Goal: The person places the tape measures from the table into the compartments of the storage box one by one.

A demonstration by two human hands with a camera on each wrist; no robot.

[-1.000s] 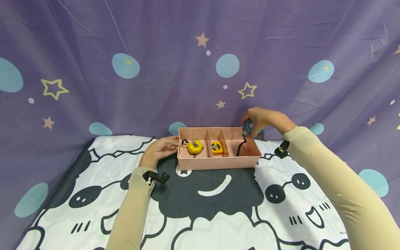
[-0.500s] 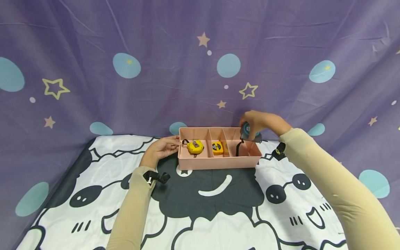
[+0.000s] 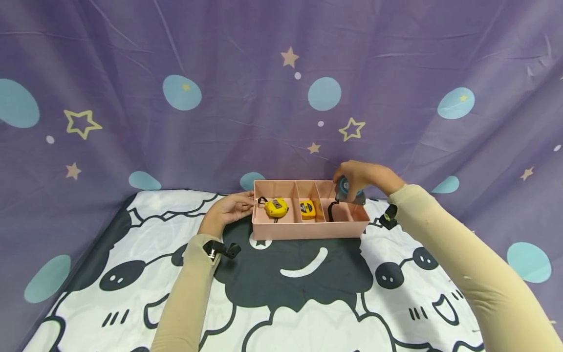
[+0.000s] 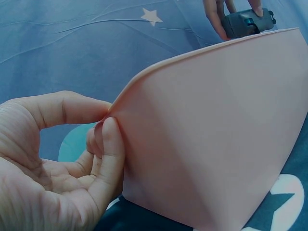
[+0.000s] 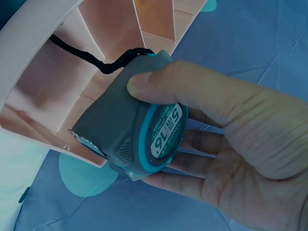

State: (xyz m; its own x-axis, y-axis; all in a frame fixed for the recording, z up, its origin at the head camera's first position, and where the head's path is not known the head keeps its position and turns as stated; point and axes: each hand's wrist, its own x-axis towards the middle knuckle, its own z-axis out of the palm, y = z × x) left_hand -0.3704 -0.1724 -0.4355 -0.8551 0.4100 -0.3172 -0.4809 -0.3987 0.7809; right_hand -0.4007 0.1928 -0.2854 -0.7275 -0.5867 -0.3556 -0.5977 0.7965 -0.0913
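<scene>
A pink divided box stands at the back of the table. My left hand pinches its left end at the rim; the left wrist view shows the fingertips against the pink wall. My right hand grips a grey-and-blue tape measure between thumb and fingers. That tape measure hangs over the right compartment, and its black wrist strap dangles down into it. A yellow tape measure lies in the left compartment, a smaller yellow tape measure in the middle one.
A white-and-dark cartoon-print cloth covers the table. Close behind the box hangs a purple curtain with stars and blue spots. Pink dividers separate the compartments.
My right hand has moved slightly left and down with the grey-and-blue tape measure, its strap shifting left inside the compartment. My left hand keeps its hold on the box.
</scene>
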